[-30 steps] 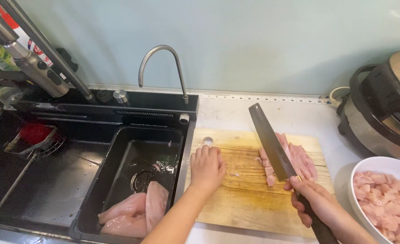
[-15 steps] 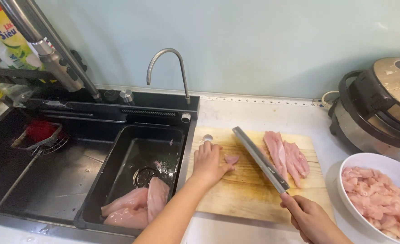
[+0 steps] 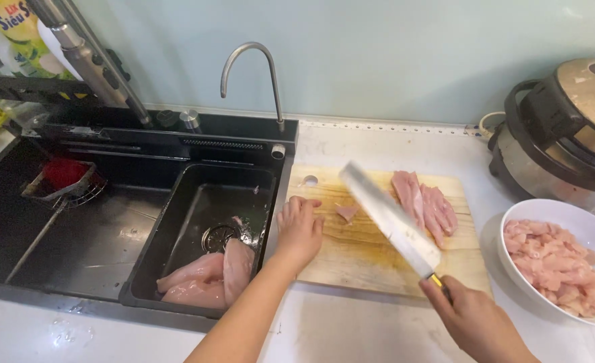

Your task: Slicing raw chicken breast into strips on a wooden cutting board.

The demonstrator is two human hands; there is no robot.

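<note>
- Landmark: rectangular pale wooden cutting board [image 3: 351, 259], flat on the white countertop [image 3: 351, 329] just right of the sink.
- Right hand [image 3: 475, 323] at the board's near right corner — fist wrapped around the handle of a broad steel cleaver [image 3: 390, 220]. Blade is raised above the board, angled up and left over its middle; blurred, so edge contact can't be judged.
- Left hand [image 3: 299, 228] on the board's left edge, palm down, fingers loosely spread, holding nothing. Fingertips point toward the board's centre.
- Small pink scrap of raw chicken [image 3: 346, 213] on the board, just beside the left fingertips, under the blade line.
- Pile of sliced raw chicken strips [image 3: 424, 205] on the board's far right part, apart from both hands.
- White round bowl [image 3: 512, 228] full of cut chicken pieces — right of the board, near it.
- Black sink basin [image 3: 196, 202] left of the board, whole raw chicken breasts [image 3: 203, 277] lying at its near end.
- Curved steel tap [image 3: 251, 74] behind the board's far left corner.
- Dark round cooker [image 3: 566, 134] beyond the bowl, far right of the board.
</note>
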